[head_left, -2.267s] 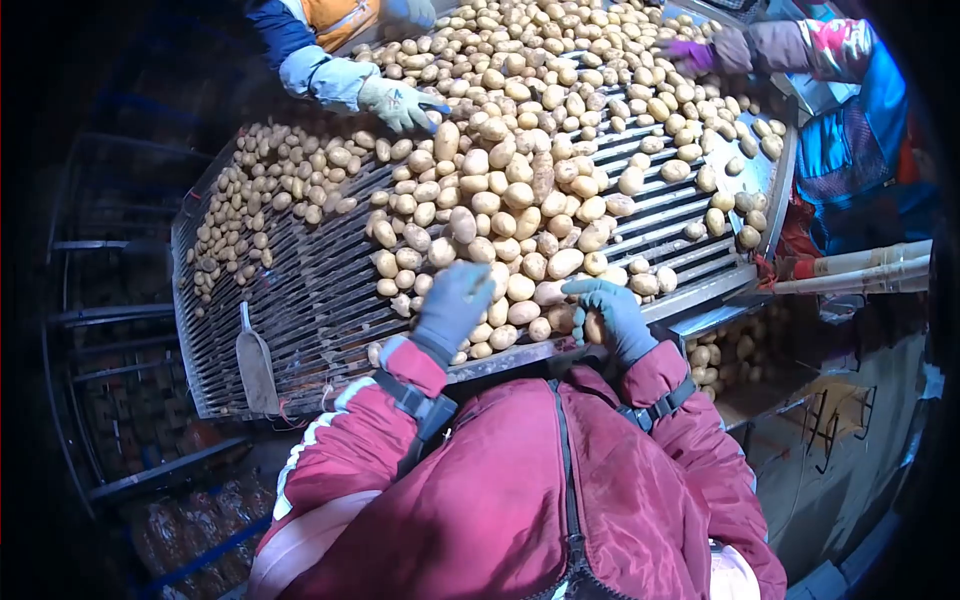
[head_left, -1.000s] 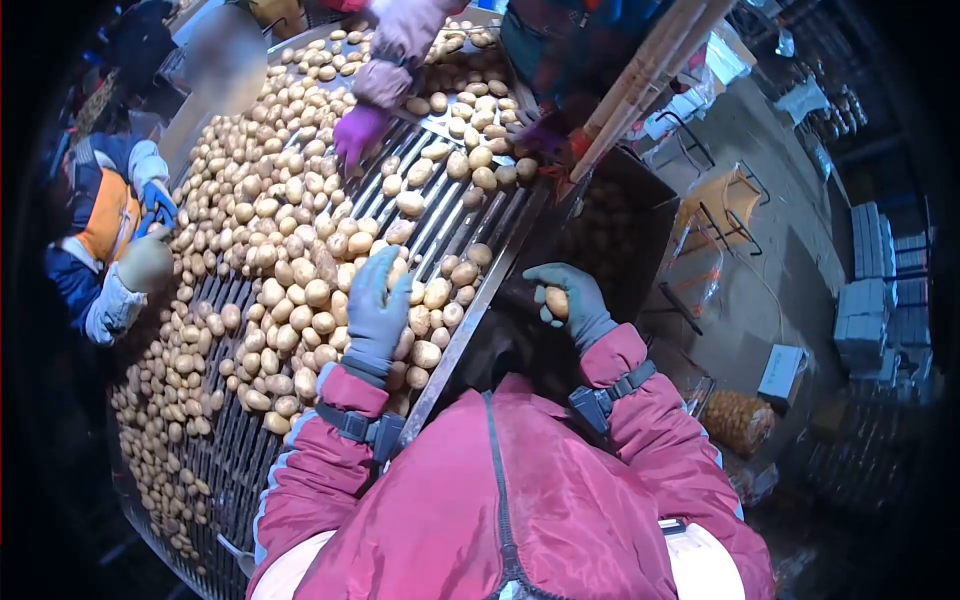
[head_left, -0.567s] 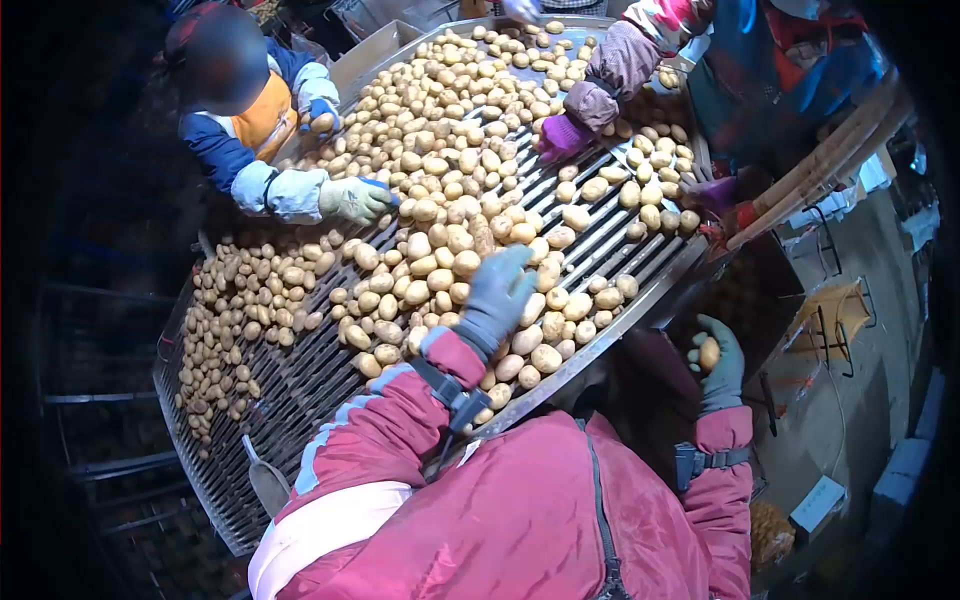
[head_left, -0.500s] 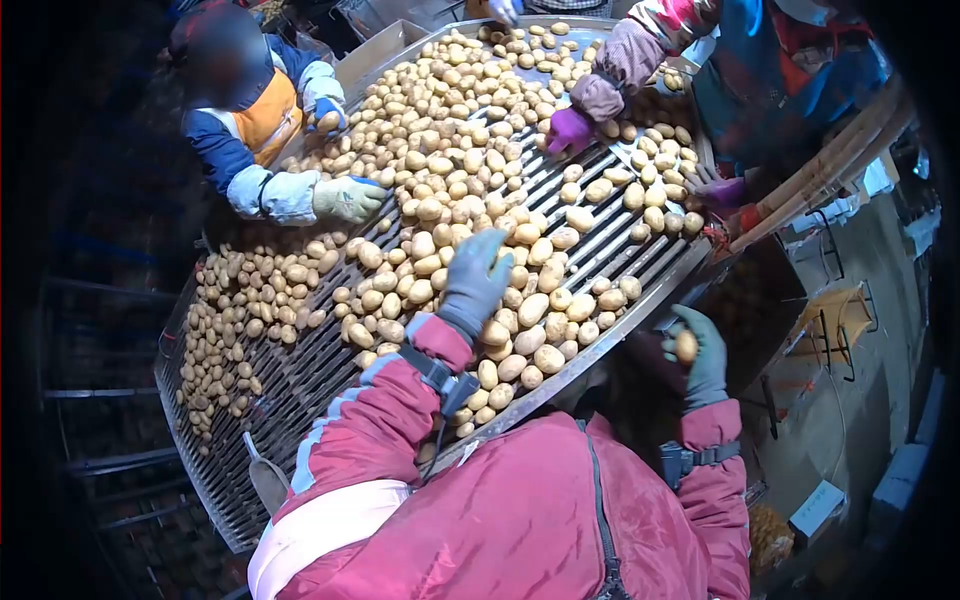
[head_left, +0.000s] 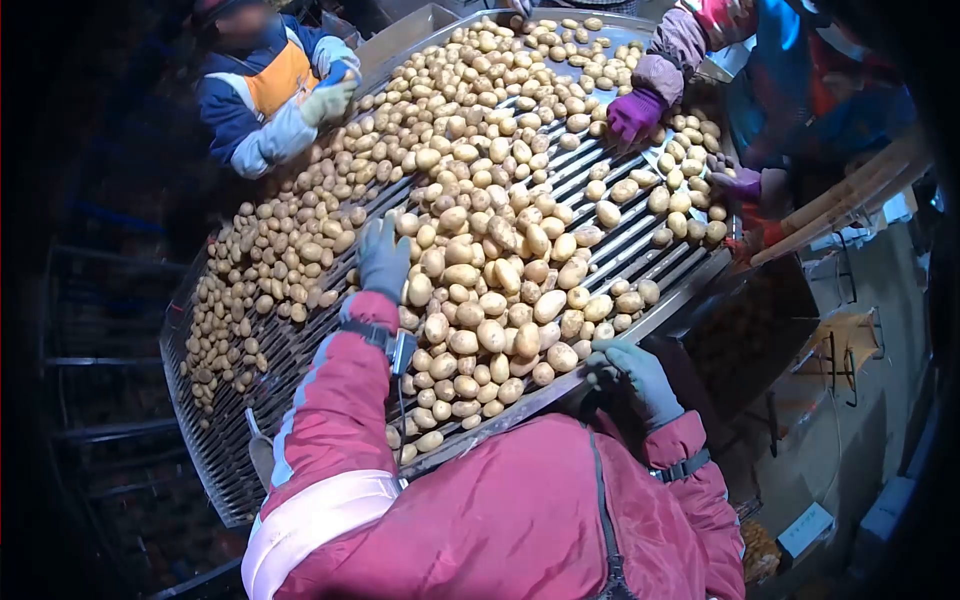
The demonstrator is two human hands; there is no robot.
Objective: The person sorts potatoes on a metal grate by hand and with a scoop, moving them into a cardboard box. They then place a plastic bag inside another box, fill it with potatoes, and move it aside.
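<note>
Many potatoes [head_left: 490, 270] lie spread and heaped over a slatted metal table [head_left: 625, 250]. My left hand [head_left: 382, 262], in a grey-blue glove, reaches over the slats at the left edge of the near heap, touching or nearly touching the potatoes; its fingers are partly hidden. At the table's near rim is my right hand [head_left: 635, 378], in a grey-green glove, with its fingers bent toward the potatoes. Whether anything is in its curled fingers cannot be made out.
A co-worker in an orange apron [head_left: 272, 92] stands at the far left, gloved hands together. Another co-worker's purple glove [head_left: 636, 115] touches potatoes at upper right. A wooden rail [head_left: 850, 190] and a dark bin [head_left: 750, 335] are on the right.
My left hand has moved left across the heap. My right hand has come left to the rim; the potato it held no longer shows. The left co-worker's hands have drawn together.
</note>
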